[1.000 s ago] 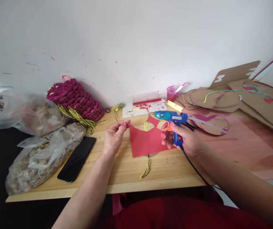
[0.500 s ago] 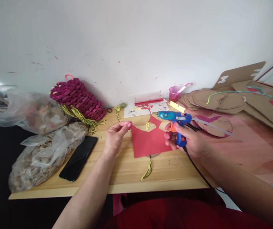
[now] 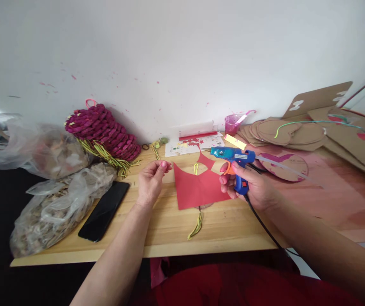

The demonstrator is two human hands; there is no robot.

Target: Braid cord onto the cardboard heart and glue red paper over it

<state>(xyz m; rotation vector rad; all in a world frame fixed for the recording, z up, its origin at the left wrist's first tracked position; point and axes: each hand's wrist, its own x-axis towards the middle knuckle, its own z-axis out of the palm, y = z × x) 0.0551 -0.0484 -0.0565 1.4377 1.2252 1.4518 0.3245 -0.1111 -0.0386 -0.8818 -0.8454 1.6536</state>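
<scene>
My right hand grips a blue hot glue gun by its handle, fingers at the orange trigger, nozzle pointing left. A clear glue stick juts from its back. My left hand is closed in a pinch left of the red paper; whatever it holds, if anything, is too small to name. The paper has a curved cut-out along its top. A yellow cord loop shows above the paper, and a yellow-green tassel hangs out below it, beside a partly hidden round edge.
To the left lie a black phone, plastic bags and a stack of magenta braided pieces. Behind are small stars on white paper and a pink cup. Cardboard shapes pile up at the right. The cord crosses the table's front edge.
My left hand has drawn slightly left, its fingertips now a little apart from the paper's corner. My right hand keeps the glue gun almost still. The view has shifted slightly.
</scene>
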